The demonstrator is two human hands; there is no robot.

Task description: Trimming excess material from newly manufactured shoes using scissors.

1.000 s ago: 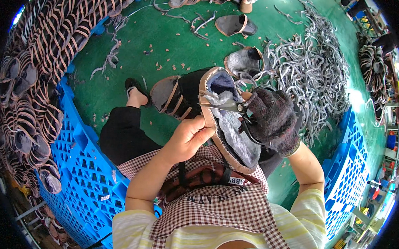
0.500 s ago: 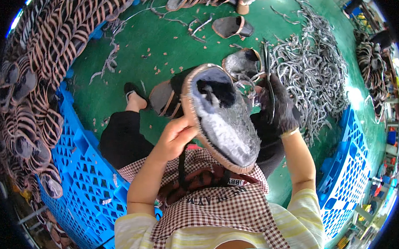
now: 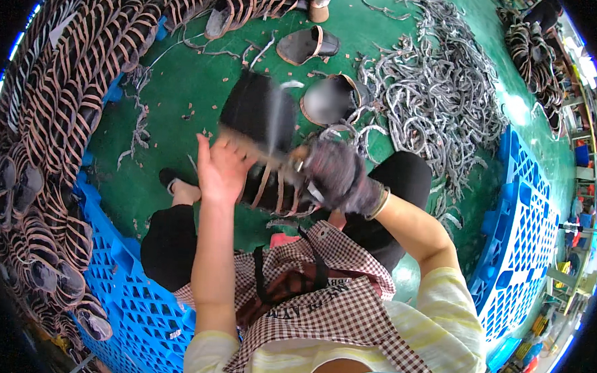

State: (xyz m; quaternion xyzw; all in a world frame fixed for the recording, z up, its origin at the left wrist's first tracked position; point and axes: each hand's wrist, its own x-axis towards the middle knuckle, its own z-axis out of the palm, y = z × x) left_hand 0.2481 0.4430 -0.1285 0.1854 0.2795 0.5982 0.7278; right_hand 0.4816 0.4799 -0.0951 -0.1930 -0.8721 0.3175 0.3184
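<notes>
At frame centre, your bare left hand (image 3: 220,170) and gloved right hand (image 3: 335,176) grip a blurred dark strappy sandal (image 3: 264,135), fingers pressed onto it. A grey strap pile (image 3: 436,92) sits upper right, a blue pallet (image 3: 127,299) lower left.
</notes>
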